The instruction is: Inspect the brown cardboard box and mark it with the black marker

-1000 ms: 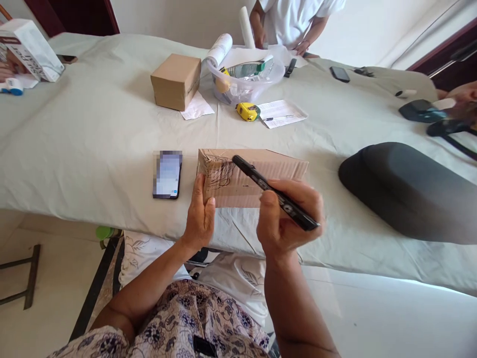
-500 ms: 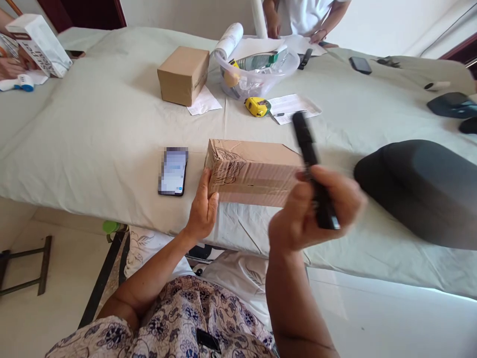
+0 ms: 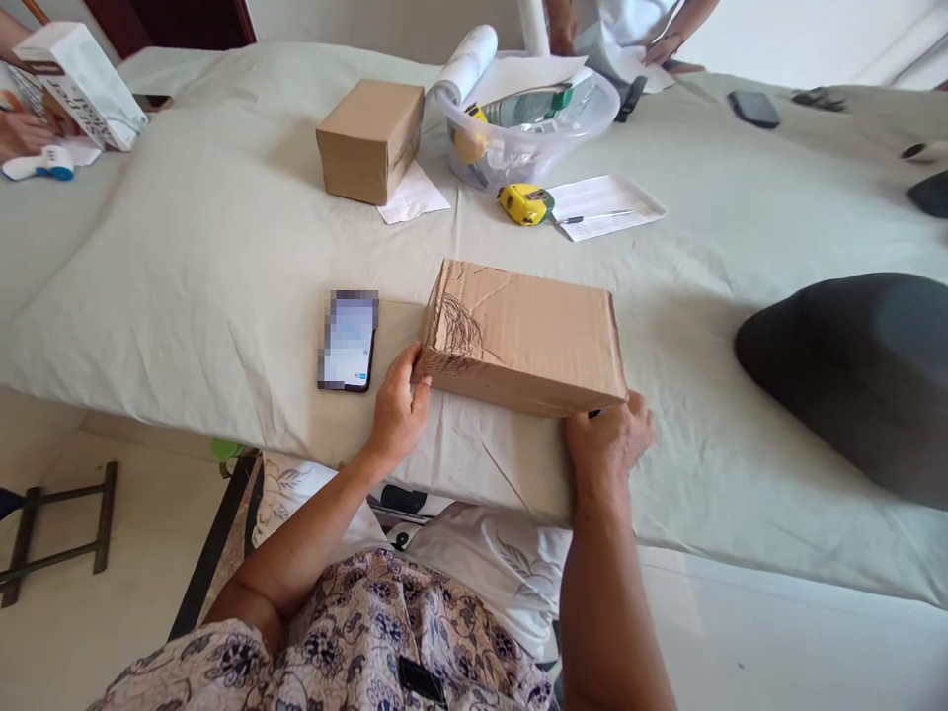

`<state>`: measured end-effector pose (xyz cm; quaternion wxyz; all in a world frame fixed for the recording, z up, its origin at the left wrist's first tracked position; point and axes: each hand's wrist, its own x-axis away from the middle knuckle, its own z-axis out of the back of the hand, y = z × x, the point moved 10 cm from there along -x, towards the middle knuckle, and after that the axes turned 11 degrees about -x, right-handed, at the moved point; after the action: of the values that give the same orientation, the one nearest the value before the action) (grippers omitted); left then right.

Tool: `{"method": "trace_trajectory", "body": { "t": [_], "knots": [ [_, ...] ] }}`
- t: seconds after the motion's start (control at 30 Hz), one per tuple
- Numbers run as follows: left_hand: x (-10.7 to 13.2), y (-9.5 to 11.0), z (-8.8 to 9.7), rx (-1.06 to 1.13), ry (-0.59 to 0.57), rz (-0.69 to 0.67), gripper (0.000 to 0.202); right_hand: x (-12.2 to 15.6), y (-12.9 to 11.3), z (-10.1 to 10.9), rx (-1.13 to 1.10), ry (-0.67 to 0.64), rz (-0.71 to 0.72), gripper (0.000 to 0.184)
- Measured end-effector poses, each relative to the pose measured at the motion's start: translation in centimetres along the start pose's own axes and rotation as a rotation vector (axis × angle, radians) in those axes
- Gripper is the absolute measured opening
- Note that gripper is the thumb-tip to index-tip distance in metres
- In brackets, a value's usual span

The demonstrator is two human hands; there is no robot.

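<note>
A cardboard box (image 3: 533, 331) with dark scribbled lines on its left part lies on the cloth in front of me, its broad face turned up. My left hand (image 3: 400, 405) holds its left end, thumb on the near side and fingers around the corner. At the near right corner, my right hand (image 3: 614, 430) is closed, touching the box. A small black bit of the marker shows by its fingers, the rest hidden by the hand and the box. A phone (image 3: 348, 341) with a lit screen lies left of my left hand.
A second cardboard box (image 3: 370, 143), a plastic basket (image 3: 533, 148) of supplies, a yellow tape measure (image 3: 525, 203) and a paper with a pen (image 3: 603, 215) stand farther back. A dark cap (image 3: 851, 385) lies right. Other people's hands (image 3: 663, 47) are at the far side.
My right hand has lowered the black marker from above the box to its near right corner. The box has tipped, so its broad face now shows. My left hand stays on it.
</note>
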<state>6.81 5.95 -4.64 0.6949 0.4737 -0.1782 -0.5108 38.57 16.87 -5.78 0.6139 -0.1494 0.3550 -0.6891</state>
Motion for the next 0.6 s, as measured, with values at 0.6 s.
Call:
{"method": "trace_trajectory", "body": {
  "t": [0.6],
  "knots": [
    [-4.6,-3.3,12.8,-0.79,0.075,0.332,0.039,1.7,0.7,4.1,-0.417,0.367,0.023,0.033]
  ]
}}
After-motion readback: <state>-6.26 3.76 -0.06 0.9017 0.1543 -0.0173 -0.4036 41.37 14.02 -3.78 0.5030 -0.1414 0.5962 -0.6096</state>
